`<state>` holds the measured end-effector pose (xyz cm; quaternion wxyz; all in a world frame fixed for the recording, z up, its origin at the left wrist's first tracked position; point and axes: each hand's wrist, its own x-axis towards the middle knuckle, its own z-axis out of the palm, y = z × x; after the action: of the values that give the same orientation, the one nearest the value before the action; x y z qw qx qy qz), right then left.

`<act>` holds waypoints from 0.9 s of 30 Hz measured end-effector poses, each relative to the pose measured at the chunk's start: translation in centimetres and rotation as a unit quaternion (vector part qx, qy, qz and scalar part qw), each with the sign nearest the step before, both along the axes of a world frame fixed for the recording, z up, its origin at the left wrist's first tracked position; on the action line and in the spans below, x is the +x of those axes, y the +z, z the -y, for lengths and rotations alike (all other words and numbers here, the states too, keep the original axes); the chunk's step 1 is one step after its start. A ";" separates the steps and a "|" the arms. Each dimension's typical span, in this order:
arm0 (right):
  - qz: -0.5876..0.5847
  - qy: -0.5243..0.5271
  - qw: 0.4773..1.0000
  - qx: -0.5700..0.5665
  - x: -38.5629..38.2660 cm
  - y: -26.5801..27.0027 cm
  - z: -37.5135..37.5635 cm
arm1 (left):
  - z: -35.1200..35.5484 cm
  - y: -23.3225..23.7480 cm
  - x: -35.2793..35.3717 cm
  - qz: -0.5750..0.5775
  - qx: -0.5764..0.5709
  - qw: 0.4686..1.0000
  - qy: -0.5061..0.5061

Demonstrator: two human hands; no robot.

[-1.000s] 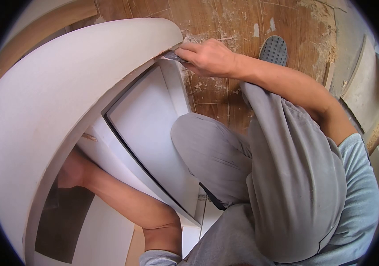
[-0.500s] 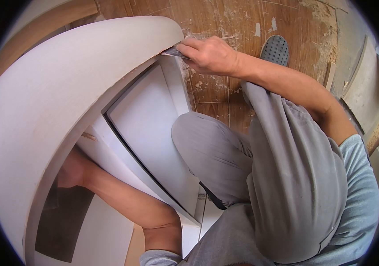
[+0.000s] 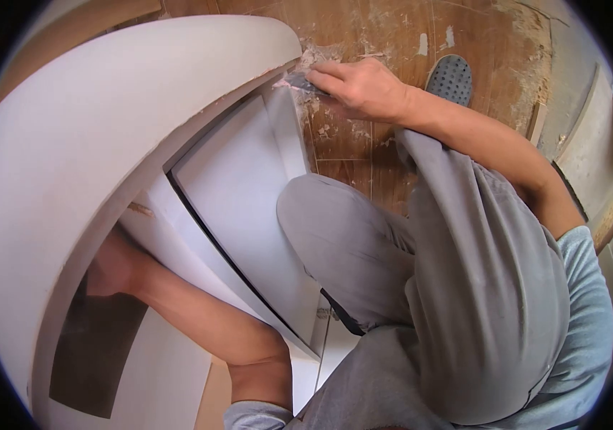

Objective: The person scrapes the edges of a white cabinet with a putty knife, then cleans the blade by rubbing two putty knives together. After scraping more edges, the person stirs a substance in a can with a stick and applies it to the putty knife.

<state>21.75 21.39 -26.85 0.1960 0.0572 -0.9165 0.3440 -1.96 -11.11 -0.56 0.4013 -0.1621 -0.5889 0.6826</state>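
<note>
My right hand point(image 3: 360, 87) is closed on a flat putty knife point(image 3: 302, 82), its fingers pinched over the blade. Pink filler point(image 3: 282, 84) shows at the blade's tip, just off the end of the white curved panel point(image 3: 134, 93). The edge of that panel looks rough and chipped. Reaching under it, my left hand point(image 3: 111, 269) is inside the white cabinet, in shadow. Its fingers are hidden, so what it touches cannot be made out. A dark rectangular patch point(image 3: 95, 351) lies just below that hand.
A white drawer-like panel with a black edge point(image 3: 227, 258) fills the cabinet's near side, against my knee point(image 3: 328, 222). Scraps and dust lie on the wooden floor point(image 3: 349, 168). A grey perforated shoe point(image 3: 450, 79) shows beyond my right arm. Boards point(image 3: 593, 143) lean at the right.
The putty knife has come away from the panel's end, moving slightly right with my right hand. Pink filler now shows on its tip. My left hand stays inside the cabinet.
</note>
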 end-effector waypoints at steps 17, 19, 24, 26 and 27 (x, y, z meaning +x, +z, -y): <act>-0.024 -0.046 0.998 0.028 -2.0 -0.9 1.6 | -7.9 3.9 0.6 -0.423 -0.600 0.672 0.096; -0.026 -0.050 0.998 0.031 -1.5 -0.6 1.9 | -8.0 3.6 0.9 -0.411 -0.610 0.667 0.119; -0.009 -0.065 0.997 0.030 0.5 0.4 1.6 | -7.7 3.5 0.1 -0.404 -0.618 0.654 0.163; 0.000 -0.037 0.999 0.010 1.3 0.2 1.5 | -7.5 3.5 -0.2 -0.406 -0.615 0.654 0.168; 0.009 -0.010 1.000 -0.015 1.4 0.1 1.3 | -7.3 3.6 -0.4 -0.407 -0.614 0.654 0.172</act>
<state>23.18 20.08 -26.77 0.1923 0.0424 -0.9135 0.3559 -2.34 -3.76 3.01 0.2856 0.0270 0.1692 0.9429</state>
